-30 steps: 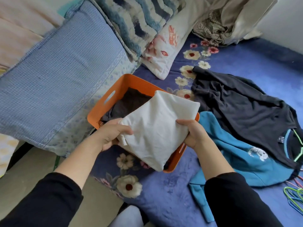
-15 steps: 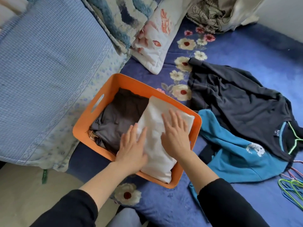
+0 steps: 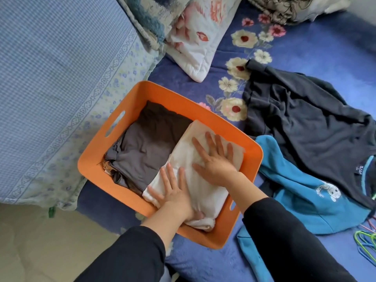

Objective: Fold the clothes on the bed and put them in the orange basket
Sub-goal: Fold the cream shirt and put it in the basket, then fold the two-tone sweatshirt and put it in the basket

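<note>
Both hands lay flat with fingers spread: the left hand [image 3: 175,194] and right hand [image 3: 215,161] pressed the folded white garment [image 3: 205,197] into the right half of the orange basket [image 3: 183,98]. Its long axis ran from near rim to far rim, alongside a folded grey garment [image 3: 146,147]. The teal sweatshirt [image 3: 295,190] sprawled on the bed [image 3: 325,47] just beside the basket's right wall, nearer the right hand. A dark shirt [image 3: 305,119] lay partly over it, with bare bed toward the far right corner.
</note>
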`<state>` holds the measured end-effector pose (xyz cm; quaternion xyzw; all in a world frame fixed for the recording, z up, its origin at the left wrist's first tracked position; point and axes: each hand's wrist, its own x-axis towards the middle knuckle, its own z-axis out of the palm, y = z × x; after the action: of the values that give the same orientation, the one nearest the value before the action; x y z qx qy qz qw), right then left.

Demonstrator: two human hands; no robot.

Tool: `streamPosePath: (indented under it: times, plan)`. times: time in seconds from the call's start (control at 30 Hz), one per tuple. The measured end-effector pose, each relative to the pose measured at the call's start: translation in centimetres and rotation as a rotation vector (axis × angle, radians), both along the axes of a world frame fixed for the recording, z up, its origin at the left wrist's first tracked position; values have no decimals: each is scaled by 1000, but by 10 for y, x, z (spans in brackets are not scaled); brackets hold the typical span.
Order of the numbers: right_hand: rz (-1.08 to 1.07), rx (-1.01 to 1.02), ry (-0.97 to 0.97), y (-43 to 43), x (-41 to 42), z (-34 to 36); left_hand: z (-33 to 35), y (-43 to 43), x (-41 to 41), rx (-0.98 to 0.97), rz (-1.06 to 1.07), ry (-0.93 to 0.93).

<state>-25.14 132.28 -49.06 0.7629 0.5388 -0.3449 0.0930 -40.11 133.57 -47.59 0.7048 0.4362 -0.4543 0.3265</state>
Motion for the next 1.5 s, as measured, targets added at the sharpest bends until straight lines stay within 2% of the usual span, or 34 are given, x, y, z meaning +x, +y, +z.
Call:
streamPosePath:
  times: [0.07, 0.17, 0.27, 0.47, 0.6, 0.67, 0.73, 0.8, 0.87, 0.93, 1.0, 1.07, 1.2, 1.33, 1.5]
  plan:
    - [75, -54, -39, 1, 6, 19, -2, 0, 0, 0, -4, 26]
    - [177, -220, -226, -9, 9, 44, -5, -1, 0, -2, -22, 51]
    - [184, -370, -327, -23, -6, 35, -5, 1, -1, -32, -57, 70]
    - [91, -350, -332, -16, -15, 4, -10, 0, -2, -3, -60, 23]
    - [116, -286, -287, -27, -9, 17, -6, 0, -7, 6, -65, -23]
    - [129, -167, -257, -34, -2, 30, 1, 5, -14, 13, -19, -100]
    - [179, 29, -278, -46, 5, 47, 12, 7, -15, 108, 52, -194]
    - [186, 207, -277, -65, 13, 66, 26, 1, -8, 300, 142, -320]
    - [118, 353, -235, -94, 25, 81, 40, -13, 10, 448, 236, -515]
    - [31, 433, -245, -132, 40, 92, 53, -36, 34, 499, 272, -729]
    - [-43, 384, -257, -174, 57, 98, 60, -64, 60, 533, 226, -891]
    - [-120, 299, -269, -223, 77, 101, 63, -103, 91, 521, 136, -969]
    - [-299, 178, -238, -338, 120, 97, 56, -206, 151, 429, -52, -856]
    - [-399, 68, -190, -444, 155, 79, 31, -307, 192, 325, -97, -676]
    - [-530, -93, -214, -557, 229, 57, 9, -407, 265, 197, -217, -666]
